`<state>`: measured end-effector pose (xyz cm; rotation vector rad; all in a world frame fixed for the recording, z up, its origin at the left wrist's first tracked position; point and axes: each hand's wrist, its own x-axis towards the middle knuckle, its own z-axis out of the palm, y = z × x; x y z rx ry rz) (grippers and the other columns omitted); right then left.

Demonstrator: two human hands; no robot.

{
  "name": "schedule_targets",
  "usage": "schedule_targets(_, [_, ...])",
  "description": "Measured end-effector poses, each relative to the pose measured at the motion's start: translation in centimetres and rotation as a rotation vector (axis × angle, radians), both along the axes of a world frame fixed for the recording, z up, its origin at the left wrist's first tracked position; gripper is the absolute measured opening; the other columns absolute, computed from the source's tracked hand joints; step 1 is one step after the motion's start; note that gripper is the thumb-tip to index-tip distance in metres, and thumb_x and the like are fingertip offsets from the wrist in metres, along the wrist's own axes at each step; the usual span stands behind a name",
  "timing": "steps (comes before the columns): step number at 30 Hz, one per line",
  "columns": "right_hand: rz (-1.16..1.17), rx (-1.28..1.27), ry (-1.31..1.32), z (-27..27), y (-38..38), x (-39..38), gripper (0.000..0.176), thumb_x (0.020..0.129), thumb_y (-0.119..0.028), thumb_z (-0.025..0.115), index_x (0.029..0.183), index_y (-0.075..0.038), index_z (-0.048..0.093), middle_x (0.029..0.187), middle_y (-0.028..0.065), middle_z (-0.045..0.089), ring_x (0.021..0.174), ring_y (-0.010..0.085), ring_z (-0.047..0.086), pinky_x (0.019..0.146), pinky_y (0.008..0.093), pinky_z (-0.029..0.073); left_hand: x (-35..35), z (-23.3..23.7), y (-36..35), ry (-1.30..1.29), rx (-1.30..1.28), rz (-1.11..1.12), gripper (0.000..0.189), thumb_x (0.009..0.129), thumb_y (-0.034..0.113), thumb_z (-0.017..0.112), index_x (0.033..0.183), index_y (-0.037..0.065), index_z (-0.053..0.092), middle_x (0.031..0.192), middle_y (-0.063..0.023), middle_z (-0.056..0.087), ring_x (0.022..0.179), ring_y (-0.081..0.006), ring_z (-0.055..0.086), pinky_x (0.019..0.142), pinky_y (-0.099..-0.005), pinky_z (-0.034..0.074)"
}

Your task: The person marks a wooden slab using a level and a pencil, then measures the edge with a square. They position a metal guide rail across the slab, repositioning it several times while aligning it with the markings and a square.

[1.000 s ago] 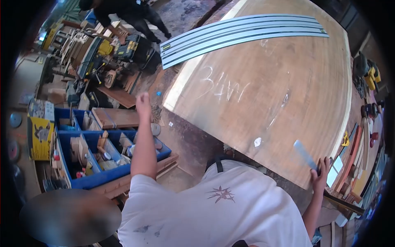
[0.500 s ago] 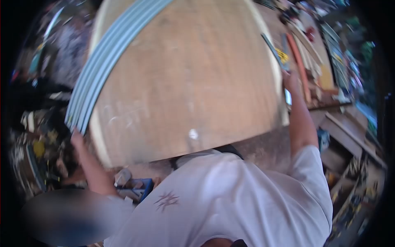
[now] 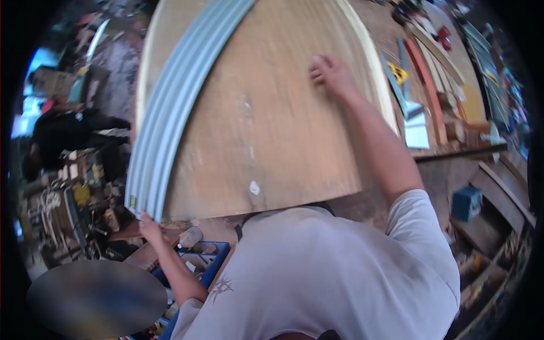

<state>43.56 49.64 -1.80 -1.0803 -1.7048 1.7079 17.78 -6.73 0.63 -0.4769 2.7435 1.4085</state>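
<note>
A long grey ribbed strip (image 3: pixel 170 130) lies slantwise over the left part of a large wooden board (image 3: pixel 272 136). At the strip's near end my left hand (image 3: pixel 148 225) is closed on its edge, beside the board's lower left corner. My right hand (image 3: pixel 334 76) is over the right half of the board with its fingers curled in; whether anything is inside them is hidden. A carpenter's square (image 3: pixel 409 107) with a blue-grey blade lies just past the board's right edge, on a white sheet (image 3: pixel 416 132). A small pale patch (image 3: pixel 254 187) marks the board near its front edge.
To the right lie an orange-red bar (image 3: pixel 426 85), a yellow tool (image 3: pixel 398 72) and wooden strips. A blue box (image 3: pixel 467 203) sits lower right. A blue crate (image 3: pixel 218 255) and a bottle (image 3: pixel 190 237) are by my left arm. Clutter fills the far left.
My right hand has moved left from beside the square at the board's right edge to over the board. My left hand still holds the strip's end, now lower and further right in view.
</note>
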Motion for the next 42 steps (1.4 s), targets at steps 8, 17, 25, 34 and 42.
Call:
schedule_targets(8, [0.124, -0.874, 0.837, -4.9, -6.9, -23.0, 0.059, 0.091, -0.042, 0.053, 0.126, 0.004, 0.041, 0.120, 0.0212, 0.053, 0.107, 0.0320, 0.055, 0.089, 0.0406, 0.048, 12.4, 2.5, -3.7, 0.054, 0.053, 0.039, 0.039, 0.095, 0.038, 0.044, 0.091, 0.000, 0.053, 0.064, -0.0062, 0.053, 0.039, -0.0119, 0.045, 0.030, -0.0246, 0.032])
schedule_targets(17, [0.011, -0.793, 0.705, -0.5, -17.2, -9.8, 0.031, 0.093, -0.010, 0.050, 0.119, 0.004, 0.045, 0.113, 0.0161, 0.057, 0.100, 0.0274, 0.060, 0.086, 0.0433, 0.051, -0.7, -2.4, -19.1, 0.170, -0.086, -0.295, 0.044, 0.097, 0.033, 0.044, 0.105, -0.008, 0.055, 0.093, -0.0143, 0.061, 0.083, -0.0197, 0.054, 0.074, -0.0328, 0.045])
schedule_targets(25, [-0.519, -0.615, 0.680, -0.9, -24.3, 2.5, 0.030, 0.093, -0.010, 0.049, 0.118, 0.006, 0.044, 0.115, 0.0177, 0.056, 0.103, 0.0281, 0.059, 0.092, 0.0428, 0.049, -14.9, -8.3, -10.7, 0.082, 0.004, -0.798, 0.045, 0.096, 0.034, 0.045, 0.096, -0.009, 0.055, 0.083, -0.0117, 0.060, 0.075, -0.0163, 0.051, 0.072, -0.0305, 0.043])
schedule_targets(34, [-0.401, -0.629, 0.064, 2.5, -26.6, 10.4, 0.034, 0.096, -0.024, 0.046, 0.107, 0.008, 0.053, 0.094, 0.0176, 0.064, 0.081, 0.0234, 0.066, 0.070, 0.0365, 0.056, -13.6, -7.1, -8.7, 0.159, -0.093, -0.956, 0.039, 0.094, 0.030, 0.049, 0.077, -0.005, 0.048, 0.064, -0.0060, 0.044, 0.061, -0.0140, 0.037, 0.057, -0.0312, 0.036])
schedule_targets(42, [-0.931, 0.038, -0.477, 0.0, -19.3, 26.9, 0.035, 0.087, -0.035, 0.056, 0.090, -0.002, 0.064, 0.083, 0.0095, 0.067, 0.071, 0.0145, 0.061, 0.061, 0.0298, 0.047, -12.3, -5.1, -8.1, 0.219, -0.241, -0.981, 0.036, 0.093, 0.028, 0.053, 0.080, -0.005, 0.050, 0.065, -0.0028, 0.045, 0.061, -0.0116, 0.036, 0.055, -0.0277, 0.035])
